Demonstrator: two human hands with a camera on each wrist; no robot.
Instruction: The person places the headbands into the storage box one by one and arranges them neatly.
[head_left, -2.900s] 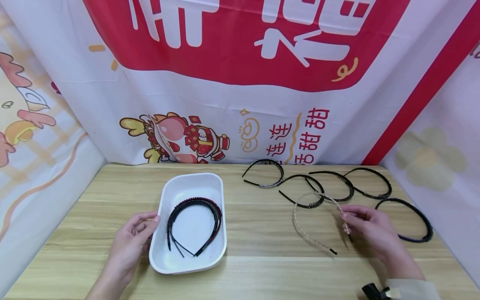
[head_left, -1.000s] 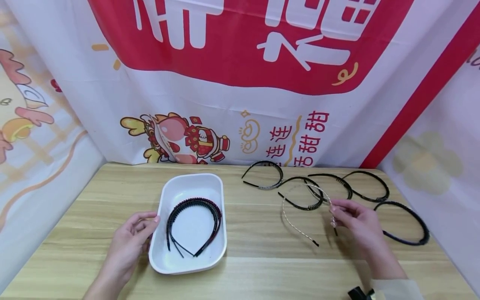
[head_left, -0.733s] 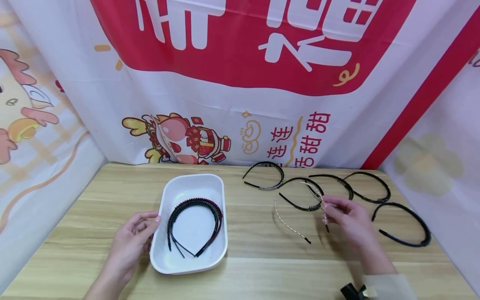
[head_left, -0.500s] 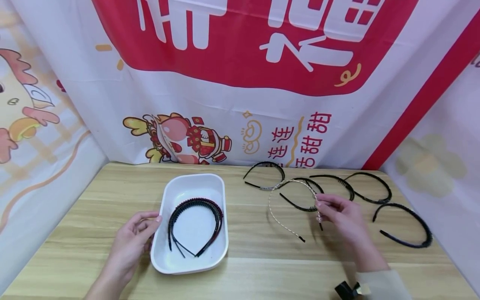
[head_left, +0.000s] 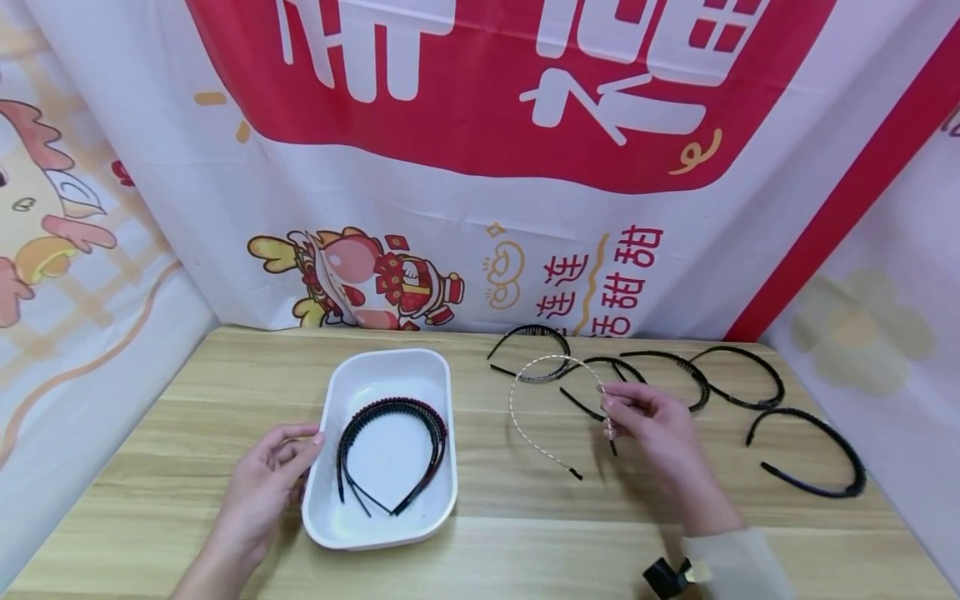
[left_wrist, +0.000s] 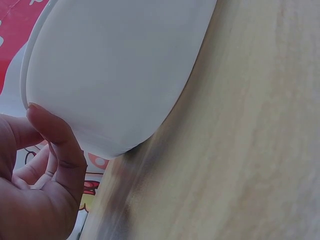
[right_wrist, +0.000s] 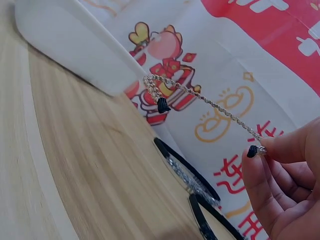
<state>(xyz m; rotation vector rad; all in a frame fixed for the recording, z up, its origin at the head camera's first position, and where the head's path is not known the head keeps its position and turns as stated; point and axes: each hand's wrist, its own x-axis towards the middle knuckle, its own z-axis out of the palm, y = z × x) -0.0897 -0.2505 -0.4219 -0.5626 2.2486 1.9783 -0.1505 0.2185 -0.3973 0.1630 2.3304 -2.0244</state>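
Observation:
My right hand (head_left: 656,429) pinches a thin gold twisted headband (head_left: 512,408) near one black-tipped end, between thumb and fingers. In the right wrist view the headband (right_wrist: 215,106) hangs above the table with its other black tip pointing away. My left hand (head_left: 258,479) holds the left rim of a white plastic tray (head_left: 375,535); the left wrist view shows a fingertip right at the rim and the other fingers curled. Several dark toothed headbands (head_left: 393,406) lie nested inside the tray, one with a dark red edge.
Several black headbands lie on the wooden table (head_left: 510,550) at the right: one with a silvery stretch (head_left: 564,342) at the back, another (head_left: 765,362) toward the corner, a third (head_left: 855,458) nearest the right edge. A printed cloth (head_left: 465,217) hangs along the table's back.
My right hand has carried the gold headband leftward from the right side, over the black headbands and nearer the tray. The left hand and tray stay in place.

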